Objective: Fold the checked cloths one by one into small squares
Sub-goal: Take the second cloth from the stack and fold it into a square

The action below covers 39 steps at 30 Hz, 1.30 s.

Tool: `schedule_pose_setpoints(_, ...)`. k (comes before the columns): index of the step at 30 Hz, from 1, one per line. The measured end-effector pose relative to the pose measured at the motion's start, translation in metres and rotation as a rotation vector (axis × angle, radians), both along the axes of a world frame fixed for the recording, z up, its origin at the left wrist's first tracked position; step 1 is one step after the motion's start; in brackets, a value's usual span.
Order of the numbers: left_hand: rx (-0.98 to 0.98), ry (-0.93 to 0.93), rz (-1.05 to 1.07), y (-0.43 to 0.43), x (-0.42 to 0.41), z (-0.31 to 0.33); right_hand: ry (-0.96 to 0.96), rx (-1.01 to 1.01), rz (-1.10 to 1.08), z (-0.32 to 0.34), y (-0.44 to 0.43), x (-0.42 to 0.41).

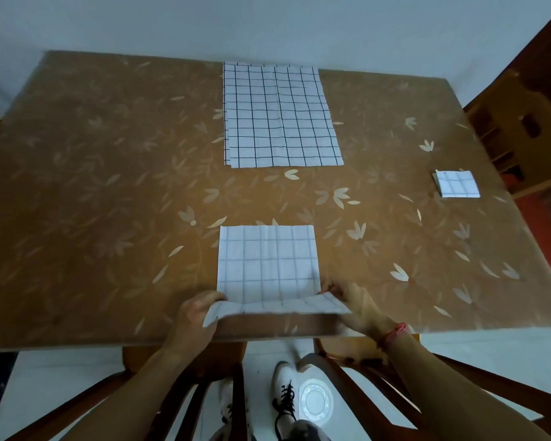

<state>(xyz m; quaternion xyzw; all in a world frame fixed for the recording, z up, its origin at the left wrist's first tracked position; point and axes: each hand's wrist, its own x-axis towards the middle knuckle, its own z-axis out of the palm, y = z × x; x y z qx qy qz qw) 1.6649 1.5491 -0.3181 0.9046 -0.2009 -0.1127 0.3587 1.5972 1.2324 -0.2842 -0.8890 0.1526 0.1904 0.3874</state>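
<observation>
Far centre on the leaf-patterned table (109, 186): a stack (280, 116) of flat checked cloths. Far right: a small folded square (457, 183). On the floor below: a white plate (315, 401). Near centre, at the table edge: a white, dark-gridded cloth (268, 262), near hem lifted and curling. Pinching its near corners: left hand (198, 313) and right hand (357, 305), wrists low.
</observation>
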Motion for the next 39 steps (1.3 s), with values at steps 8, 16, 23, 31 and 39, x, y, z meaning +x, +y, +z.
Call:
schedule_pose_setpoints(8,-0.005,0.178,0.242,-0.019,0.022,-0.006,0.057,-0.017,-0.082,-0.008,-0.003,0.032)
schedule_pose_setpoints(16,0.081,0.172,0.294,-0.017,0.028,-0.014,0.085,-0.111,-0.112,-0.015,-0.004,0.038)
schedule_pose_setpoints(23,0.139,0.166,0.275,-0.011,0.029,-0.027,0.068,-0.111,-0.166,-0.026,-0.004,0.041)
schedule_pose_setpoints(31,0.17,-0.282,-0.045,-0.02,0.014,-0.022,-0.148,-0.279,-0.181,-0.023,0.018,0.035)
schedule_pose_setpoints(39,0.237,-0.346,-0.305,-0.045,-0.026,-0.034,-0.397,-0.451,0.459,-0.048,0.094,-0.003)
